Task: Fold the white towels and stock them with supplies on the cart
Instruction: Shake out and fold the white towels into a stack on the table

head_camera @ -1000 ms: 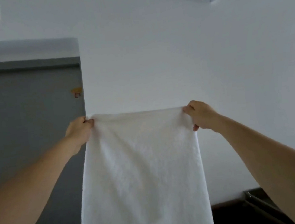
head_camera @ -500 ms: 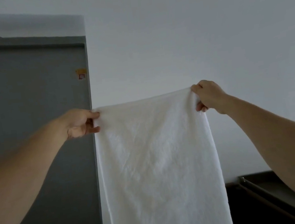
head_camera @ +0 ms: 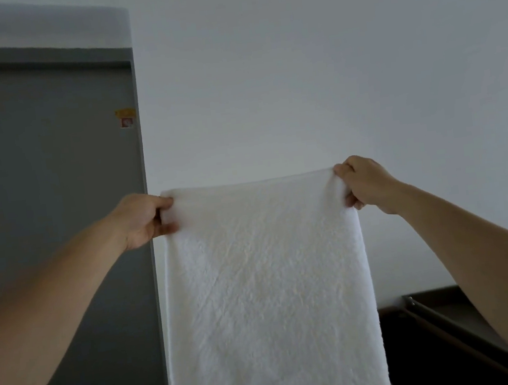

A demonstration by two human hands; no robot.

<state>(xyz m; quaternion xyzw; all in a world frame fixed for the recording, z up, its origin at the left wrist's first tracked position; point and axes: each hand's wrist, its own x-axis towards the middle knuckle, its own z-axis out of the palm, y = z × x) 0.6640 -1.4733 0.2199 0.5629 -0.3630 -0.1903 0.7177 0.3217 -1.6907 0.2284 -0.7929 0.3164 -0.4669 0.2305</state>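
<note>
A white towel [head_camera: 267, 292] hangs straight down in front of me, stretched flat between both hands, its lower end running out of the bottom of the view. My left hand [head_camera: 142, 219] pinches its top left corner. My right hand [head_camera: 364, 184] pinches the top right corner at about the same height. Both arms reach forward and up. The cart and supplies are not in view.
A white wall [head_camera: 296, 76] fills the background. A grey door [head_camera: 51, 199] with a small sticker [head_camera: 125, 117] stands at the left. A dark piece of furniture with a rail [head_camera: 431, 314] sits low at the right.
The towel's top edge has levelled out, with the right corner coming down to the left corner's height. The view has tilted down and to the left.
</note>
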